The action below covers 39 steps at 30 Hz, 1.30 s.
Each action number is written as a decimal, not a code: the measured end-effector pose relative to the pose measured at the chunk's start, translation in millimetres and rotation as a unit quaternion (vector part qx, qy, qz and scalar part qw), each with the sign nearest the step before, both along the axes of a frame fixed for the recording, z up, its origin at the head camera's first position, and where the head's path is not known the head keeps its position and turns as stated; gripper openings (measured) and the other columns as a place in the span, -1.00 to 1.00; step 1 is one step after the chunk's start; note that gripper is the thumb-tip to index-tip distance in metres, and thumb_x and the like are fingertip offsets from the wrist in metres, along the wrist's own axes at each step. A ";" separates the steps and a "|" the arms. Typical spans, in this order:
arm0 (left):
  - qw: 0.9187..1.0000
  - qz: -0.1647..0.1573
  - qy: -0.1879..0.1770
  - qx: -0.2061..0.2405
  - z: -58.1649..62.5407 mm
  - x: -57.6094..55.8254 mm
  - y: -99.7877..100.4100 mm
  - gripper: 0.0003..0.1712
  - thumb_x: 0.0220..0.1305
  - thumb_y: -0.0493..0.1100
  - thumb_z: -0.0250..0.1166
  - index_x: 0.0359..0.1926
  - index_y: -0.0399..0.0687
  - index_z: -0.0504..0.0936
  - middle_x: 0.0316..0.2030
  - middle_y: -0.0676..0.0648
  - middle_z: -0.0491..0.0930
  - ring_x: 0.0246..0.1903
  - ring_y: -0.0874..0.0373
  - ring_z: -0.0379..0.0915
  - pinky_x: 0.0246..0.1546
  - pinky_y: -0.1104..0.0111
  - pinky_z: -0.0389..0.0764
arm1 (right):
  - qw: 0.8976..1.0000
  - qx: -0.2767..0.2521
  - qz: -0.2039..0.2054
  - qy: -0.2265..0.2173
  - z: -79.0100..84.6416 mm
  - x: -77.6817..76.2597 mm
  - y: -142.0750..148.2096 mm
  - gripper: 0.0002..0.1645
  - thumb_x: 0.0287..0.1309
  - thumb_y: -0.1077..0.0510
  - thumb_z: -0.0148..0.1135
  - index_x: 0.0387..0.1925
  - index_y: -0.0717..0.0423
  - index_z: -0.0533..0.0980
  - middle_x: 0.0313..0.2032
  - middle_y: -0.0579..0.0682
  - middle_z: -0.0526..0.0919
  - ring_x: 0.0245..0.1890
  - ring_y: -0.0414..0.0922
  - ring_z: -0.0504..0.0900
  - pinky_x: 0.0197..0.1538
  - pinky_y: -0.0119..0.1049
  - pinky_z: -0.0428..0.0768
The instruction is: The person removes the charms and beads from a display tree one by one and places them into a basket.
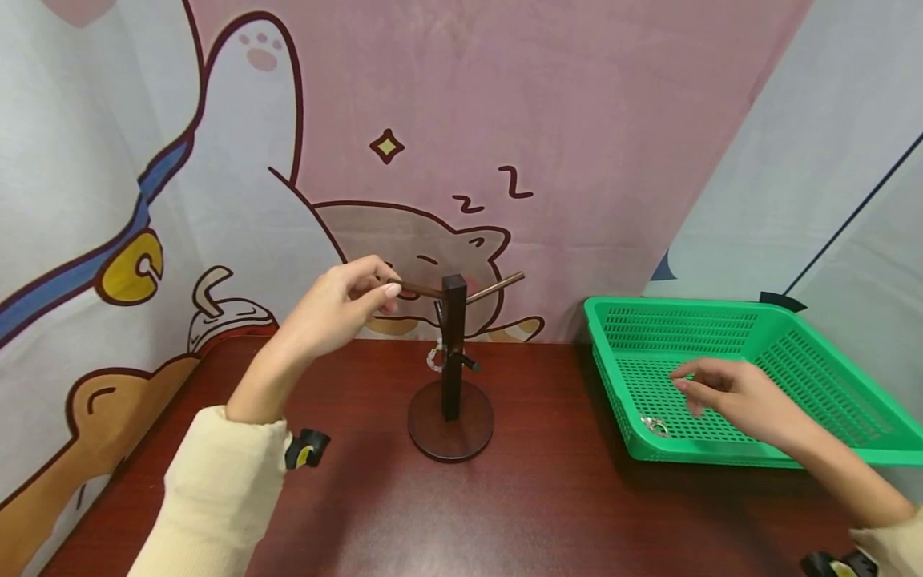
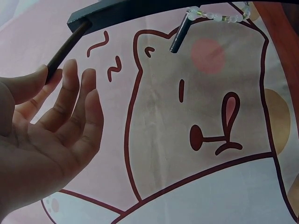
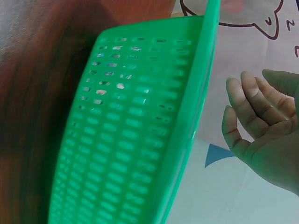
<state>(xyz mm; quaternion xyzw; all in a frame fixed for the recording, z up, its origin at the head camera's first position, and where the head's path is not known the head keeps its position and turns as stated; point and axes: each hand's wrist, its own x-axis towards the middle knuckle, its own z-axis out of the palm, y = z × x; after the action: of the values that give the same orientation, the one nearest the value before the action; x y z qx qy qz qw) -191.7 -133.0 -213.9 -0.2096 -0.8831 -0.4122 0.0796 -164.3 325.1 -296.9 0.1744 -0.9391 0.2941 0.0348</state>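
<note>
A dark wooden stand (image 1: 452, 385) with a round base and several pegs stands upright on the table. My left hand (image 1: 339, 308) pinches the tip of its upper left peg (image 2: 65, 49) between thumb and index finger, the other fingers loosely bent. A clear beaded bracelet (image 2: 219, 17) hangs on a lower peg, partly hidden behind the post in the head view. Over the green plastic basket (image 1: 613, 393), my right hand (image 1: 743, 398) hovers with loosely curled fingers and holds nothing. Another small, shiny bracelet (image 1: 654, 425) lies in the basket's near left corner.
The reddish-brown table (image 1: 346, 497) meets a cartoon-printed cloth (image 1: 577, 160) at the back and left. At the right, the basket's raised walls stand beneath my right forearm. Black straps with small devices (image 1: 306, 450) sit at my wrists.
</note>
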 end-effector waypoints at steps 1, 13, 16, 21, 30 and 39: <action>1.000 -0.002 0.001 0.001 0.0 -0.1 0.0 -0.87 0.31 -0.18 0.10 -0.21 -0.12 0.53 -0.47 -0.04 0.58 -0.38 0.12 0.46 -0.34 0.26 0.39 | 1.000 0.001 0.003 0.001 1.1 -1.0 -1.8 -0.82 0.27 0.12 0.05 -0.17 0.10 0.50 -0.63 -0.18 0.50 -0.69 -0.19 0.30 -0.61 -0.31 0.23; 1.000 0.000 -0.001 0.004 0.0 0.4 0.0 -0.87 0.31 -0.19 0.11 -0.20 -0.12 0.53 -0.47 -0.04 0.58 -0.38 0.12 0.47 -0.34 0.26 0.39 | 0.998 -0.027 0.047 -0.013 14.4 -11.2 -32.4 -0.84 0.25 0.14 0.08 -0.18 0.08 0.52 -0.60 -0.16 0.54 -0.55 -0.19 0.46 -0.55 -0.32 0.32; 1.000 -0.004 0.000 0.007 0.0 0.1 0.1 -0.88 0.31 -0.19 0.11 -0.21 -0.13 0.53 -0.47 -0.04 0.58 -0.38 0.12 0.46 -0.32 0.26 0.40 | 0.997 -0.034 0.063 -0.014 16.7 -14.0 -41.0 -0.83 0.25 0.16 0.08 -0.18 0.11 0.52 -0.60 -0.16 0.54 -0.55 -0.19 0.47 -0.52 -0.33 0.33; 1.000 -0.010 0.001 0.011 -0.2 -0.5 0.0 -0.87 0.31 -0.20 0.10 -0.22 -0.15 0.53 -0.47 -0.04 0.58 -0.36 0.12 0.48 -0.29 0.25 0.41 | 0.996 -0.038 0.078 -0.016 19.2 -19.5 -54.9 -0.83 0.24 0.17 0.09 -0.17 0.13 0.51 -0.60 -0.16 0.54 -0.56 -0.20 0.46 -0.51 -0.34 0.34; 1.000 -0.007 -0.001 0.011 0.3 0.2 -0.1 -0.87 0.31 -0.19 0.10 -0.20 -0.13 0.53 -0.47 -0.05 0.58 -0.37 0.12 0.47 -0.32 0.26 0.40 | 0.993 -0.053 0.096 -0.033 25.1 -28.7 -79.6 -0.88 0.23 0.13 0.11 -0.23 0.05 0.52 -0.57 -0.04 0.56 -0.54 -0.10 0.48 -0.44 -0.33 0.37; 1.000 0.001 -0.004 0.010 0.9 1.4 0.3 -0.88 0.31 -0.19 0.10 -0.21 -0.12 0.53 -0.48 -0.05 0.57 -0.42 0.10 0.41 -0.36 0.27 0.36 | 0.990 -0.067 0.118 -0.040 29.8 -37.9 -104.0 -0.84 0.21 0.16 0.13 -0.20 0.12 0.54 -0.57 -0.07 0.57 -0.49 -0.17 0.55 -0.29 -0.28 0.48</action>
<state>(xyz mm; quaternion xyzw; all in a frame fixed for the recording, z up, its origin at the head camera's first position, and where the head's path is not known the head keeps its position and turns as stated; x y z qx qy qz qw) -190.3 -132.7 -212.9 -0.2064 -0.8793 -0.4218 0.0790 -202.2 221.0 -267.0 0.2693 -0.8907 0.3652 -0.0265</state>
